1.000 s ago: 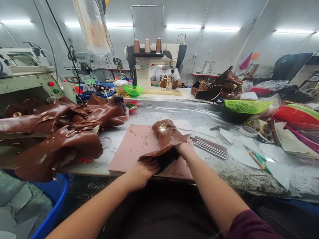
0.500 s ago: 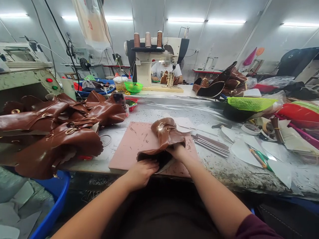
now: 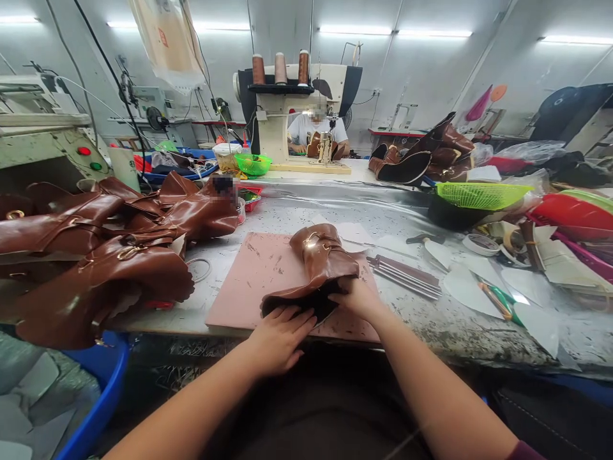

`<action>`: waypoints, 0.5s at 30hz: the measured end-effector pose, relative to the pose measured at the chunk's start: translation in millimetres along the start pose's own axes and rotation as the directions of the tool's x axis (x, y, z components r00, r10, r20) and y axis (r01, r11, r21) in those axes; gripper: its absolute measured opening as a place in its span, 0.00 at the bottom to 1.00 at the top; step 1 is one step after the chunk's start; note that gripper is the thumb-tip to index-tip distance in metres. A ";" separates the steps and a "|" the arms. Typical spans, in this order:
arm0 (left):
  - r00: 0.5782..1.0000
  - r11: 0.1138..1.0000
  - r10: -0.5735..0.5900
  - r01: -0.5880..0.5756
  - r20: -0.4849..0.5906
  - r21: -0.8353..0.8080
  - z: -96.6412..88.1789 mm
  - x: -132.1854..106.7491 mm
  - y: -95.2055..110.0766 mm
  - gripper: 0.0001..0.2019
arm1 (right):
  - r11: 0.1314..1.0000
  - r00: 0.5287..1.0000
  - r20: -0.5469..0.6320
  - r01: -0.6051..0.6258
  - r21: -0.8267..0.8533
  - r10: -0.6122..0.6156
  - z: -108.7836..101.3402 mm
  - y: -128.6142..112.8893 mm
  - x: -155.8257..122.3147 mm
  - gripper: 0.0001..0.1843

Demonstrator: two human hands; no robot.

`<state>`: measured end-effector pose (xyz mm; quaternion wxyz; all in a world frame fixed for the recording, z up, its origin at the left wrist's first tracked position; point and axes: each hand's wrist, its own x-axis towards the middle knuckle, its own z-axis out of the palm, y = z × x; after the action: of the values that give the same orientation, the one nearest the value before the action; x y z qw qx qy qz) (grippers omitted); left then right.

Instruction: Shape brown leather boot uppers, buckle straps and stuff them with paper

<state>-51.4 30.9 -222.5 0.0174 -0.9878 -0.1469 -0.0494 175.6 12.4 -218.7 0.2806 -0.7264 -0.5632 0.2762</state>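
Observation:
A glossy brown leather boot upper [image 3: 322, 255] with a black lining lies on a pink board [image 3: 239, 281], its wide opening turned toward me. My left hand [image 3: 280, 335] rests on the near edge of the lining, fingers stretched out and slightly spread, thumb apart. At the opening's right side, my right hand [image 3: 357, 297] is closed on the edge of the upper; some fingertips are hidden by the leather.
Several brown boot uppers [image 3: 129, 255] are heaped at the left. A strip bundle [image 3: 407, 276], green-handled scissors [image 3: 505, 303] and tape rolls [image 3: 481, 245] lie to the right, near a green basket [image 3: 483, 195]. Beyond, a person [image 3: 318, 131] sits behind a sewing machine [image 3: 297, 115].
My left hand has shifted right across the lining and its fingers are spread more. The right hand has drawn partly out of the opening to its right edge.

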 end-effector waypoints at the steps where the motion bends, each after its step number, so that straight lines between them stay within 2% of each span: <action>1: 1.000 1.000 -0.010 0.010 0.007 0.016 -2.1 5.9 4.5 0.26 | 1.000 1.000 0.000 -0.003 -0.026 0.003 0.2 0.5 1.0 0.06; 3: 0.999 0.998 -0.041 0.040 0.031 0.043 -5.1 21.5 14.6 0.21 | 0.996 1.000 -0.017 0.001 -0.087 -0.003 0.5 0.3 2.4 0.09; 7: 0.993 0.994 -0.098 0.095 0.061 0.057 -3.8 53.5 25.2 0.31 | 0.972 0.990 -0.130 0.026 -0.235 -0.058 4.3 -0.6 -5.4 0.01; 9: 0.992 0.994 -0.097 0.094 0.081 0.050 -0.5 62.0 23.4 0.32 | 0.950 0.978 -0.168 0.063 -0.305 -0.119 7.9 1.2 -16.5 0.07; 12: 0.992 0.997 -0.078 0.077 0.100 0.017 4.4 65.2 18.4 0.30 | 0.903 0.963 -0.127 0.172 -0.395 -0.239 11.2 6.3 -33.6 0.09; 15: 0.989 0.995 -0.094 0.098 0.111 -0.029 7.5 65.2 17.5 0.36 | 0.854 0.950 -0.078 0.233 -0.465 -0.302 9.2 6.0 -33.8 0.06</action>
<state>16.4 33.3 -223.6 -0.0104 -0.9809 -0.1943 0.0017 165.8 -20.9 -226.5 0.1817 -0.7044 -0.6849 0.0417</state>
